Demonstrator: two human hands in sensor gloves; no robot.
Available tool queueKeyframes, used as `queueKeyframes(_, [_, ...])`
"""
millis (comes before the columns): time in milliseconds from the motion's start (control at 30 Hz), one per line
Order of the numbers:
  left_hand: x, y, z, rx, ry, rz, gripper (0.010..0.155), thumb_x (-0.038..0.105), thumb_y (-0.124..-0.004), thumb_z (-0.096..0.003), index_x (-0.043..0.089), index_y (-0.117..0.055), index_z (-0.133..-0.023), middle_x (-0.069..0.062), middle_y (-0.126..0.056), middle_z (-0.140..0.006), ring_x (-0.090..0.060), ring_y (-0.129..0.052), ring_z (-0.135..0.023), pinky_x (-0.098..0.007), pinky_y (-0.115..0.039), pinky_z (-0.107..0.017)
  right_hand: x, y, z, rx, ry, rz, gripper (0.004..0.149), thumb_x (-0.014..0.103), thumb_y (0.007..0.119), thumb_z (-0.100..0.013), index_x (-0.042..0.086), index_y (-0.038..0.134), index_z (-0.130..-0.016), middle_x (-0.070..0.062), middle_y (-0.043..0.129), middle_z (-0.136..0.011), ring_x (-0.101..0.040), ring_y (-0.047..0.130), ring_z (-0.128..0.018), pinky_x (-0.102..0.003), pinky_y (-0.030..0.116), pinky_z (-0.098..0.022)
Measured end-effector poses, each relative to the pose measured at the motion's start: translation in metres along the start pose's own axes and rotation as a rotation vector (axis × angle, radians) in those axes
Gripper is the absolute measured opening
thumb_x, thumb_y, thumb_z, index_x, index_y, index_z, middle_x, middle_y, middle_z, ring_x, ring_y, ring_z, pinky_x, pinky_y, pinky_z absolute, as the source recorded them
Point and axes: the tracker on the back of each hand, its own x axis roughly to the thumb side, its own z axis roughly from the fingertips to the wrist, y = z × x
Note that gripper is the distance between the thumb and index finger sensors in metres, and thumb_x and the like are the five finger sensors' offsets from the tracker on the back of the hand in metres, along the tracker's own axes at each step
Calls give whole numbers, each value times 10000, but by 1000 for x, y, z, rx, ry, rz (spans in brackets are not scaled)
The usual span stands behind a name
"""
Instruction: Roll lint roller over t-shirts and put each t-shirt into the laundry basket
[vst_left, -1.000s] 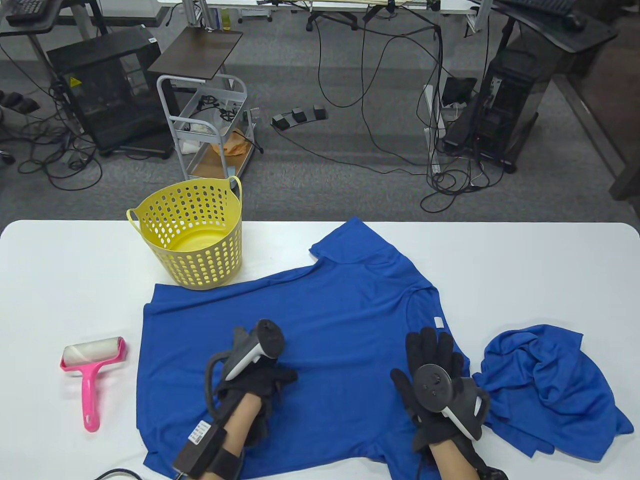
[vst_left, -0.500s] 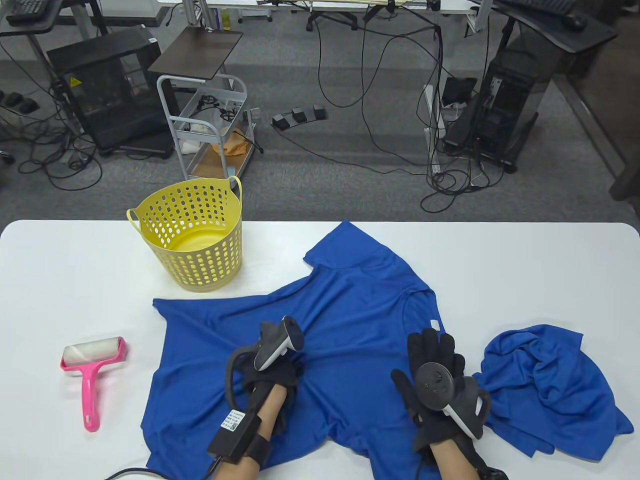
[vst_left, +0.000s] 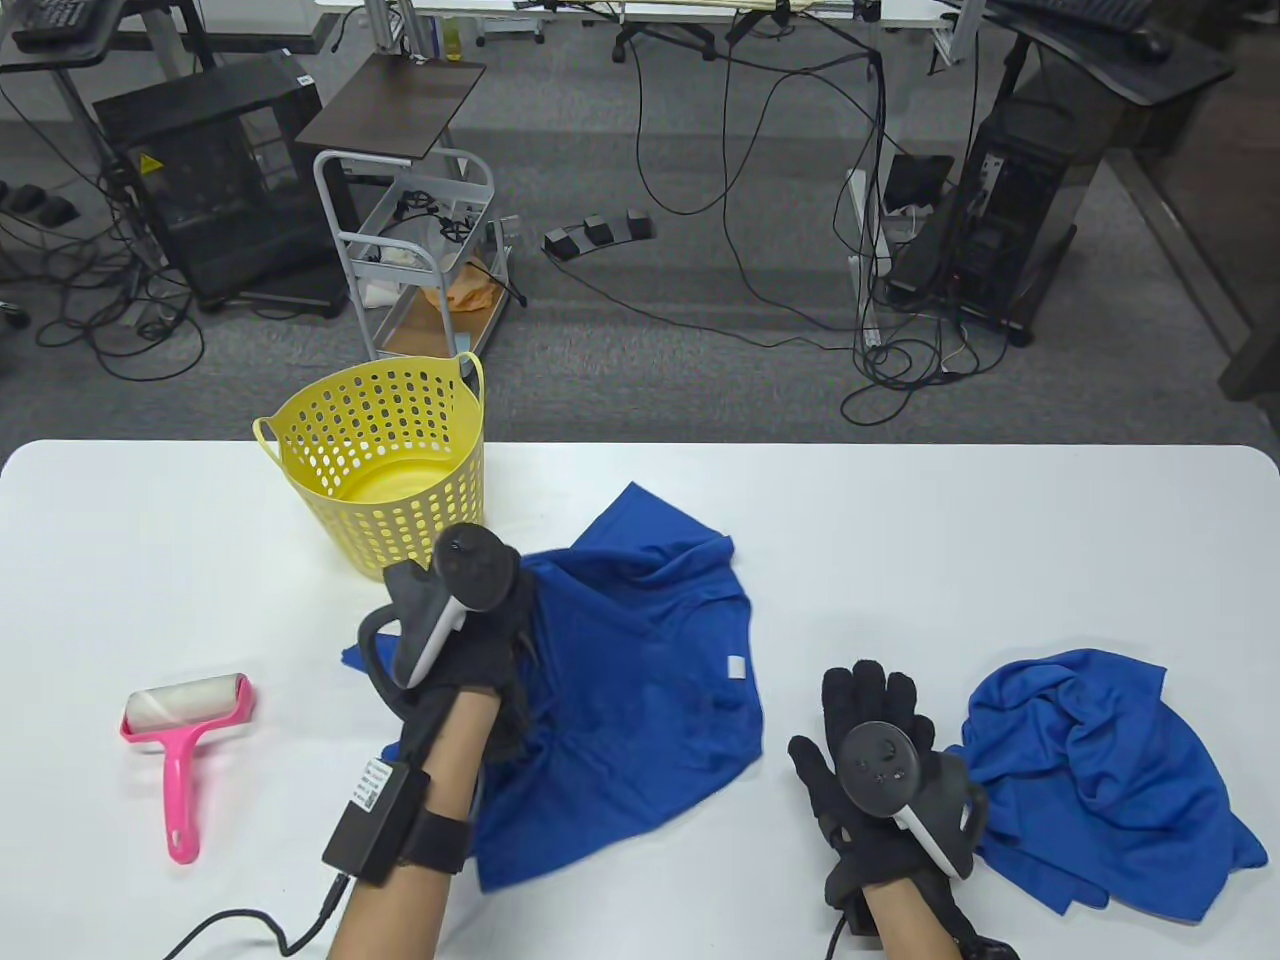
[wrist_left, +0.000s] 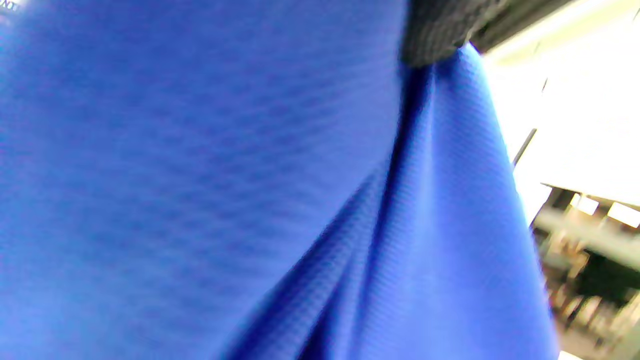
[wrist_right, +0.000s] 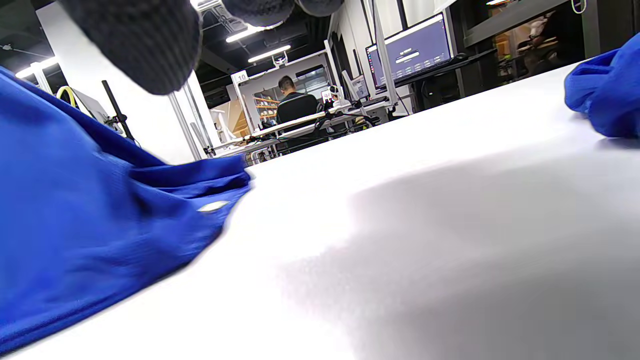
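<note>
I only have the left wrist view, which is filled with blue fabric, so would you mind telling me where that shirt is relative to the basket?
Observer: The left hand grips the blue t-shirt, bunched just beside the yellow laundry basket, not yet inside.
Operator: What is the other hand doing?
Observer: The right hand rests flat on the white table, off the shirt.
Operator: Any more shirts?
Observer: A second blue t-shirt lies crumpled to the right hand's right.
</note>
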Motion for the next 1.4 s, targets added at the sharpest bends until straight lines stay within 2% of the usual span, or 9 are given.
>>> queueKeyframes(133, [8, 62, -1, 130, -65, 187, 501, 462, -635, -514, 231, -674, -957, -65, -971, -725, -39, -1138, -155, -212, -949, -121, -1, 1, 0, 7, 6, -13, 696, 497, 680, -518, 236, 331, -1061, -95, 217, -1166, -380, 148, -1005, -610, 277, -698])
queueKeyframes(233, [7, 103, -1, 228, -135, 460, 507, 412, -646, -524, 156, -629, -962, -133, -909, -781, -117, -1178, -260, -242, -984, -144, -1, 2, -1, 19, 11, -18, 697, 497, 678, -518, 234, 329, -1062, -97, 215, -1166, -381, 149, -1004, -610, 278, -698])
queueKeyframes(333, [-1, 132, -3, 334, -187, 623, 509, 391, -641, -526, 156, -587, -975, -144, -854, -838, -184, -1180, -475, -306, -1024, -316, -2, 3, -1, 29, 18, -24, 695, 496, 677, -520, 234, 328, -1061, -99, 214, -1165, -382, 150, -1003, -610, 280, -697])
queueKeyframes(433, [-13, 148, -15, 314, -292, 842, 515, 377, -618, -532, 220, -497, -1008, -114, -686, -986, -286, -957, -869, -420, -850, -637, -3, 3, -1, 31, 24, -27, 695, 496, 674, -521, 233, 325, -1061, -100, 212, -1164, -382, 149, -1003, -610, 282, -698])
queueKeyframes(500, [-20, 155, -26, 290, -339, 966, 519, 368, -610, -538, 252, -459, -1020, -85, -613, -1037, -288, -864, -953, -438, -749, -708, -3, 3, -1, 32, 31, -21, 696, 497, 674, -520, 234, 323, -1061, -101, 210, -1164, -382, 149, -1003, -610, 283, -698])
queueKeyframes(567, [-24, 160, -38, 302, -367, 948, 519, 376, -611, -532, 285, -462, -1021, -26, -613, -1053, -240, -844, -981, -411, -722, -731, -4, 4, -2, 39, 32, -18, 696, 497, 674, -520, 234, 322, -1061, -101, 209, -1164, -382, 148, -1003, -610, 289, -699])
queueKeyframes(1067, [-45, 149, -120, 333, -270, 988, 549, 383, -584, -539, 310, -361, -1035, 10, -485, -1104, -205, -706, -1068, -371, -657, -778, 2, 14, -5, 102, -17, 24, 704, 501, 673, -521, 228, 315, -1063, -102, 202, -1165, -382, 133, -1000, -610, 274, -698])
queueKeyframes(1200, [-63, 132, -138, 296, -190, 1021, 577, 379, -578, -542, 281, -302, -1038, -25, -398, -1116, -238, -601, -1092, -398, -612, -784, 2, 15, -5, 111, -20, 28, 704, 502, 671, -521, 228, 313, -1062, -105, 200, -1164, -381, 130, -1000, -610, 274, -698])
queueKeyframes(1400, [-90, 97, -158, 229, -26, 888, 607, 392, -569, -541, 279, -236, -1035, -33, -321, -1121, -239, -536, -1107, -392, -593, -792, 1, 14, -5, 105, -14, 33, 704, 502, 670, -521, 229, 312, -1063, -104, 200, -1164, -382, 130, -999, -609, 273, -698])
